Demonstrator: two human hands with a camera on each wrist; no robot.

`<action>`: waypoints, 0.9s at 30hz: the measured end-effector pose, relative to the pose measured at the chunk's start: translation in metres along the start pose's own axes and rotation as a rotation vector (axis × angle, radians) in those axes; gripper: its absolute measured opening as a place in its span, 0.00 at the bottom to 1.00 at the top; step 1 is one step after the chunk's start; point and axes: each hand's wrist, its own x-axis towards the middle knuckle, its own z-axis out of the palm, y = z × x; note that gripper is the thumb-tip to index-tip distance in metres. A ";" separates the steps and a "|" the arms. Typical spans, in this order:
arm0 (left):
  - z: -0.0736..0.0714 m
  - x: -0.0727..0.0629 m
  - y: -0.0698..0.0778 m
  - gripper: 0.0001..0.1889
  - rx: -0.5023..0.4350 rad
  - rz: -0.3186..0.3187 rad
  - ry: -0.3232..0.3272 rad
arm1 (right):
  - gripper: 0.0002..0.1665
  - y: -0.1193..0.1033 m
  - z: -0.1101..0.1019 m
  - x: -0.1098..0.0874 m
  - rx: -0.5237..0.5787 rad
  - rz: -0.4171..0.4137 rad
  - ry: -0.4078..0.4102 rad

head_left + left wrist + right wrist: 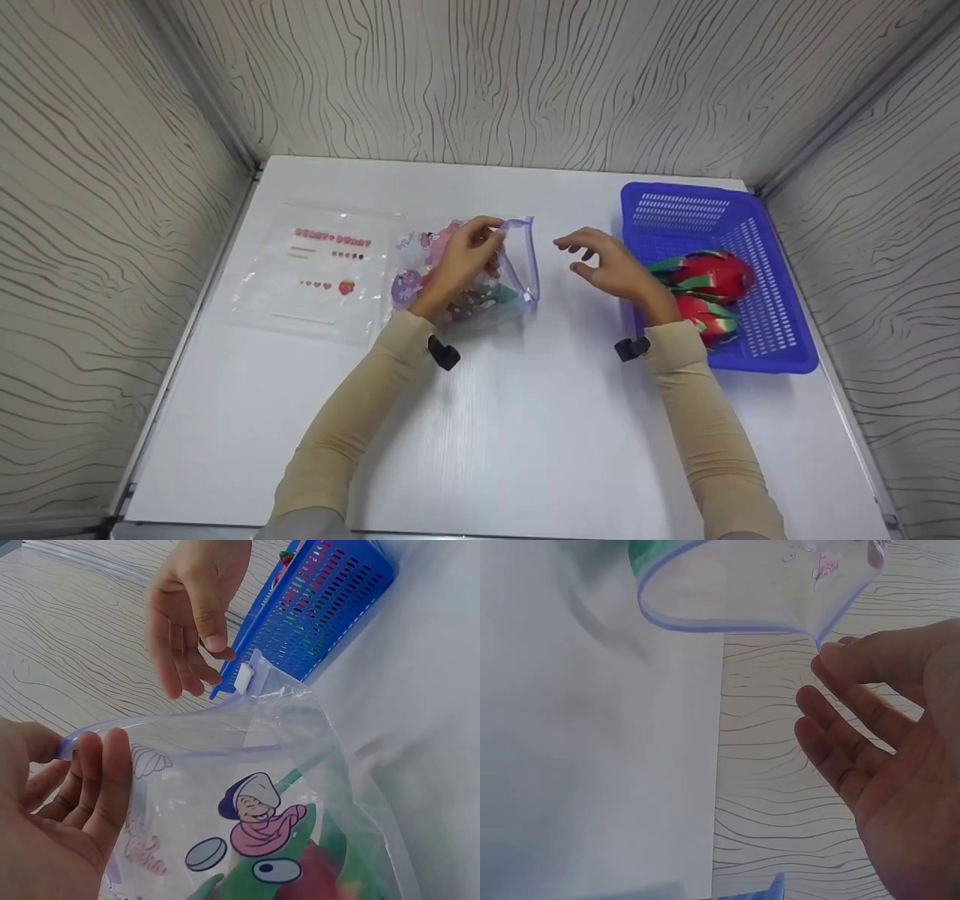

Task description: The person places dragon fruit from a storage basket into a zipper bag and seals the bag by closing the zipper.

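Observation:
My left hand (469,255) pinches the purple-edged rim of a clear zipper bag (255,735) printed with cartoon figures. The bag's mouth gapes toward the right, and a white slider (244,679) sits at one corner. Inside lies something red and green (307,870), partly hidden by the print. My right hand (607,262) is in the air between the bag and the blue basket, fingers loosely bent and holding nothing. In the head view a gap separates its fingertips from the bag's rim. Two red dragon fruits (716,277) with green scales lie in the basket, partly behind my right wrist.
A second clear bag (322,274) with red printing lies flat on the white table (495,435) at the left. The blue perforated basket (780,300) stands at the right edge. Wood-patterned panels (495,82) enclose the table at the back and sides.

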 end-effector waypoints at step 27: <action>-0.008 -0.002 0.001 0.16 0.023 -0.018 -0.001 | 0.27 0.032 -0.069 -0.024 -0.179 0.218 0.059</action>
